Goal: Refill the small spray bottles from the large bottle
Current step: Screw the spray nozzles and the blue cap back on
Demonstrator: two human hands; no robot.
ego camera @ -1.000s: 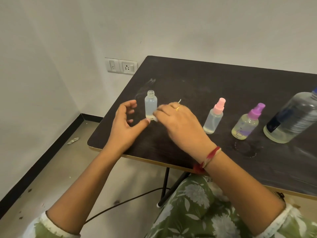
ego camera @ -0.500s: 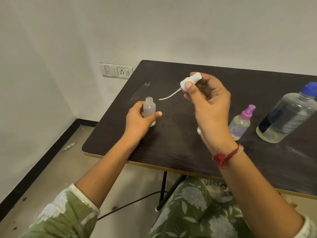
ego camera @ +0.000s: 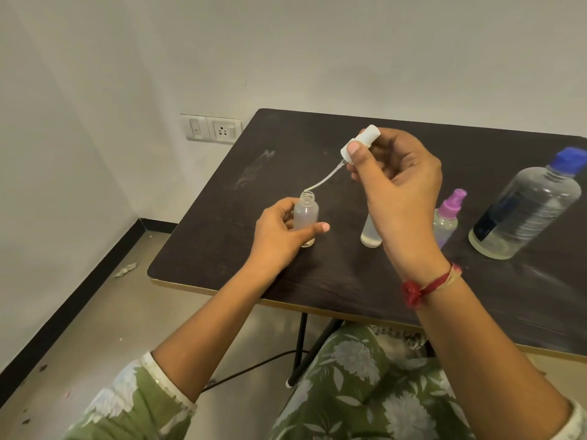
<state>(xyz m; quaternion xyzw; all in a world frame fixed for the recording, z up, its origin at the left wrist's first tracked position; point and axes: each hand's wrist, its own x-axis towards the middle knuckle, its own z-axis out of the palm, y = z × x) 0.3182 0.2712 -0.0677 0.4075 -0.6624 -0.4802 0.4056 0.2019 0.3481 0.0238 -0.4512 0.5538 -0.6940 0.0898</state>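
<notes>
My left hand [ego camera: 281, 235] grips a small clear bottle [ego camera: 305, 214] with an open neck, standing on the dark table [ego camera: 349, 281]. My right hand [ego camera: 397, 185] pinches a white spray head [ego camera: 360, 147] raised above the table; its thin dip tube [ego camera: 320, 182] curves down, and the tip reaches the open neck. A second small bottle [ego camera: 370, 238] stands behind my right hand, its top hidden. Right of it is a small bottle with a purple spray head [ego camera: 448, 217]. The large clear bottle with a blue cap [ego camera: 527, 208] stands at the far right.
The table's left edge runs close to the open bottle, with floor beyond. A wall socket and switch [ego camera: 211, 128] sit on the wall to the left. My lap in green floral cloth [ego camera: 365, 385] is under the near edge. A cable [ego camera: 254, 366] crosses the floor.
A second ago both hands were low beside the open bottle. My left hand then took hold of the bottle; my right lifted the spray head and has now lowered its tube to the neck.
</notes>
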